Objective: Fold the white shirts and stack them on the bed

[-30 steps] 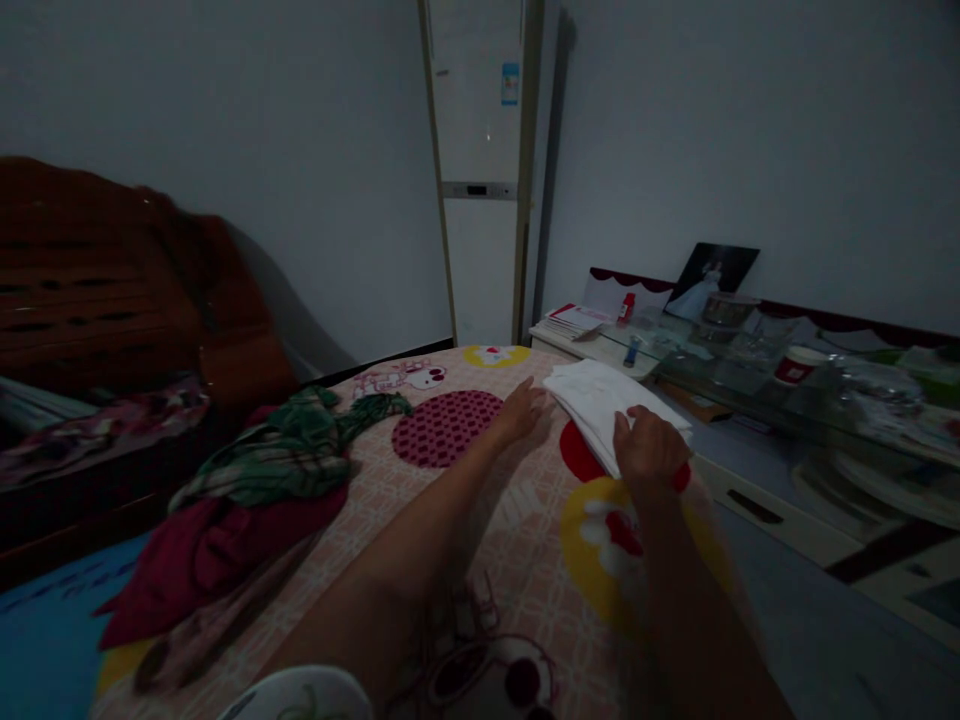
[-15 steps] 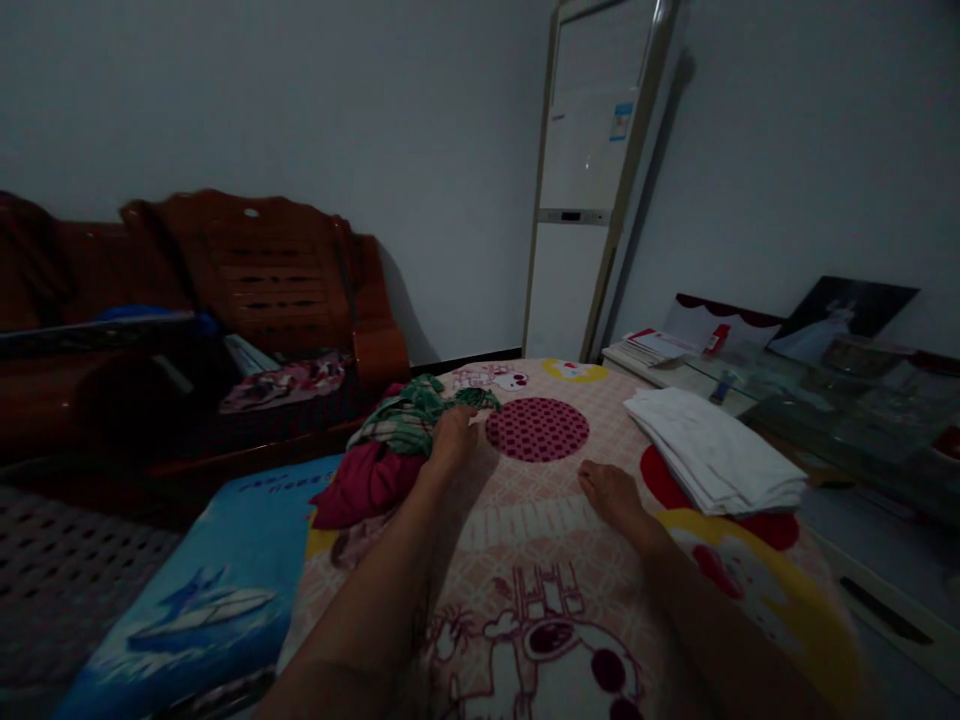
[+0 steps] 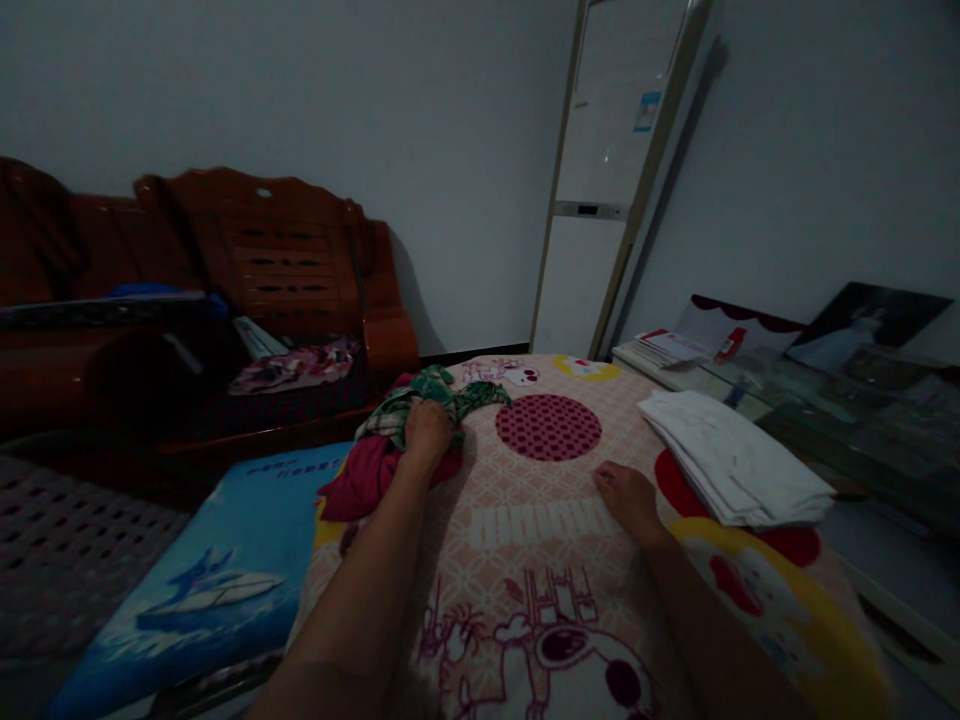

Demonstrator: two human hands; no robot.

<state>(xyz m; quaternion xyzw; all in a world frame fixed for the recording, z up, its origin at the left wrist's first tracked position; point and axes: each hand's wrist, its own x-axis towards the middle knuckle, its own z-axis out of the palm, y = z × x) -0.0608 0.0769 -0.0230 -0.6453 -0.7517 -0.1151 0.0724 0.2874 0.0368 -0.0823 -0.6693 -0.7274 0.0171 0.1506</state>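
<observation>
My left hand (image 3: 429, 432) is closed on a green plaid garment (image 3: 394, 412) in a crumpled clothes pile, its fingers partly buried in the fabric. Under and in front of that garment bulges a crimson cloth (image 3: 364, 478). The pile lies on the left side of a bed-like surface covered by a pink patterned blanket (image 3: 525, 520). My right hand (image 3: 628, 498) is just over the blanket, with its fingers curled in and nothing visible in them. To its right lies a folded stack of white cloth (image 3: 731, 455).
A wooden sofa (image 3: 277, 265) with clothes on its seat stands at the left. Beside the blanket is a blue box-like panel with a boat picture (image 3: 217, 580). A tall white air conditioner (image 3: 585, 260) stands in the corner. On the right, a glass-topped cabinet (image 3: 795, 400) holds papers and a photo.
My left hand has moved left onto the green plaid garment and closed on it. The right hand keeps its place over the blanket. The view has shifted slightly.
</observation>
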